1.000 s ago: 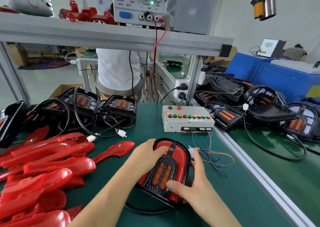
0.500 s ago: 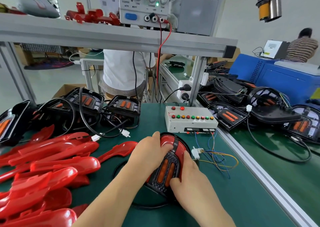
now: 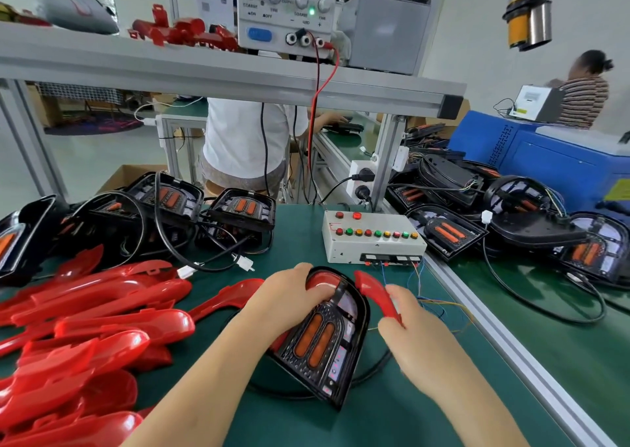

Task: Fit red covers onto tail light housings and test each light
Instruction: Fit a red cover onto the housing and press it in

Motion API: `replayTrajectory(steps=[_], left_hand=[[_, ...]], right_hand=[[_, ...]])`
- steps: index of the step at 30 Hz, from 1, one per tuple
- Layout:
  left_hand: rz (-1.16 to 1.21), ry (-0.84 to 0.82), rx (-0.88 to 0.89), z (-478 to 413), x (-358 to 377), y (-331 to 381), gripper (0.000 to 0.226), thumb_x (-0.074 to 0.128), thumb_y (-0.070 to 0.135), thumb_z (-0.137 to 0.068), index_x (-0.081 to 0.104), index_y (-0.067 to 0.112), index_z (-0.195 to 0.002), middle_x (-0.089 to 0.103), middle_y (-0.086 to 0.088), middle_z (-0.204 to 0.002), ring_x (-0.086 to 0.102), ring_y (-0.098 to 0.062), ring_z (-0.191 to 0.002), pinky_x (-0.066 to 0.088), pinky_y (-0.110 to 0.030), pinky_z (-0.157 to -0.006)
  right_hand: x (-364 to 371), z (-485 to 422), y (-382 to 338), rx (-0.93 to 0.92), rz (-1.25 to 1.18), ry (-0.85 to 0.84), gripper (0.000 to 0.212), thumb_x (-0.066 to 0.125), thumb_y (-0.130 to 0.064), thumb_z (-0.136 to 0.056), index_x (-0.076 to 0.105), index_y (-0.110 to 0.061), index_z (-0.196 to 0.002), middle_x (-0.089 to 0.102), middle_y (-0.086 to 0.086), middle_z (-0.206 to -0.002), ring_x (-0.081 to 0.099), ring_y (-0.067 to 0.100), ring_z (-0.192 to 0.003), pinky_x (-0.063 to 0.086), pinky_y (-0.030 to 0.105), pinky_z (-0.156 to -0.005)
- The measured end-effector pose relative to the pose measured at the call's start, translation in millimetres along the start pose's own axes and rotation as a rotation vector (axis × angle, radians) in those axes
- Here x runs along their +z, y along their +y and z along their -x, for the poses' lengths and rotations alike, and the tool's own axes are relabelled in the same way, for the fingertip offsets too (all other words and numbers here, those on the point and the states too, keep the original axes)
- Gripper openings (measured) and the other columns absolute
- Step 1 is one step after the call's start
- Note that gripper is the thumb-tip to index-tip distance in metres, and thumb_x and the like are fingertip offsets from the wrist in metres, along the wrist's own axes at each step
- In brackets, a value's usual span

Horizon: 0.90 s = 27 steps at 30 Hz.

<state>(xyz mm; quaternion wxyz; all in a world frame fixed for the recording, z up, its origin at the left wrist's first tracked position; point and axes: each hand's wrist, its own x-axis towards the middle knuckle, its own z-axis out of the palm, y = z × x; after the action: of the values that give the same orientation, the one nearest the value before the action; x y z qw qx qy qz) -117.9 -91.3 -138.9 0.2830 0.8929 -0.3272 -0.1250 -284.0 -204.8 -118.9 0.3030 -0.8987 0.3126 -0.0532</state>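
Observation:
A black tail light housing [image 3: 324,347] with two orange lenses lies tilted on the green mat at centre. My left hand [image 3: 289,296] grips its upper left side, fingers curled over a red cover section [image 3: 320,280] seated there. My right hand [image 3: 405,324] pinches a curved red cover piece [image 3: 376,295] held just off the housing's right edge, apart from it. The housing's right side shows bare reflector. A white test box [image 3: 371,238] with coloured buttons stands behind, thin wires trailing from it toward my right hand.
A heap of red covers [image 3: 85,330] fills the left. Uncovered housings with cables [image 3: 238,211] sit at the back left, more housings [image 3: 511,218] right of the aluminium rail [image 3: 494,334]. A power supply [image 3: 286,7] stands on the overhead shelf. A person in white stands beyond the bench.
The right-hand red cover piece has come away from the housing and now sits in my right hand beside it. My left hand stays on the housing's top left.

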Motion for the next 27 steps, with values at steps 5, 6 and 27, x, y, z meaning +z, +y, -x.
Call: replayTrajectory(steps=[5,6,27], left_hand=[[0.202,-0.045,-0.017,-3.8,1.2,-12.4,0.048,0.054,0.058,-0.083,0.049,0.032,-0.123,0.06,0.01,-0.109,0.057,-0.013,-0.1,0.043,-0.029,-0.084],[0.221,-0.044,-0.015,-4.1,1.6,-13.2,0.048,0.055,0.058,-0.083,0.049,0.032,-0.123,0.06,0.01,-0.111,0.057,-0.012,-0.102,0.043,-0.029,-0.086],[0.05,-0.218,0.115,-7.1,-9.5,-8.0,0.066,0.053,0.06,-0.087,0.036,0.036,-0.146,0.043,0.007,-0.146,0.04,-0.013,-0.134,0.031,-0.027,-0.11]], right_hand=[[30.5,15.7,-1.7,0.019,-0.138,0.004,0.055,0.036,-0.037,-0.102,0.013,-0.038,-0.152,0.059,-0.004,-0.123,0.058,0.019,-0.106,0.04,0.028,-0.082],[36.7,16.9,-2.0,0.015,-0.137,-0.007,0.056,0.039,-0.039,-0.101,0.014,-0.038,-0.152,0.061,0.0,-0.128,0.061,0.024,-0.11,0.046,0.031,-0.087],[21.3,-59.2,7.8,0.155,-0.571,-0.283,0.036,0.06,-0.047,-0.09,0.058,-0.024,-0.118,0.071,-0.003,-0.099,0.067,0.011,-0.08,0.052,0.027,-0.06]])
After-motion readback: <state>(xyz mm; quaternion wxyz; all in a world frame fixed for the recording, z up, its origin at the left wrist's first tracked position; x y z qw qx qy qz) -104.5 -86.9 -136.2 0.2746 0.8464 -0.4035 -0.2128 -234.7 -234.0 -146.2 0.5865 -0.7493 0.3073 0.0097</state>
